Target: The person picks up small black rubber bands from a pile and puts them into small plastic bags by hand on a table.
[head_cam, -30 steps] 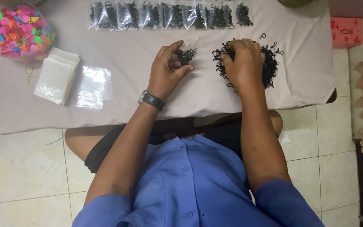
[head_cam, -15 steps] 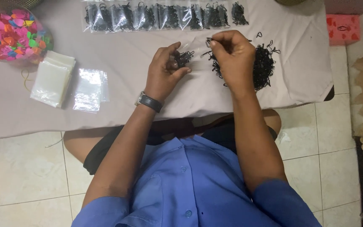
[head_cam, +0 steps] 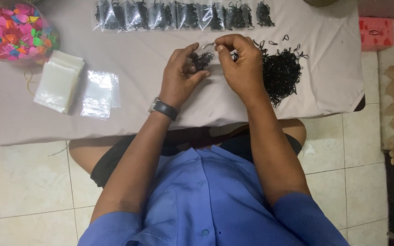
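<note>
Closest to the camera is the person's blue buttoned shirt (head_cam: 206, 200), with both forearms reaching forward over the near edge of the tabletop (head_cam: 169, 109), which is covered in a pale cloth. The left hand (head_cam: 181, 75), with a dark wristwatch (head_cam: 163, 108) on its wrist just inside the near edge, is cupped and closed around a small bunch of black loops (head_cam: 201, 60) resting against its fingers. Just beside it, the right hand (head_cam: 240, 64) pinches something small and pale between thumb and forefinger, right above that bunch; what the piece is cannot be told. The 2 hands nearly touch at the fingertips, around the middle of the tabletop. Directly to the right of the right hand, and partly hidden behind it, lies a loose heap of black loops (head_cam: 281, 73), with a few stray ones scattered toward the far edge. Toward the left side of the tabletop sit a stack of clear plastic bags (head_cam: 60, 82) and, just beside it, a few more flat clear bags (head_cam: 99, 93). Along the far edge runs a row of filled clear bags (head_cam: 178, 16) holding black loops. In the far left corner stands a clear container of bright multicoloured pieces (head_cam: 19, 32).
</note>
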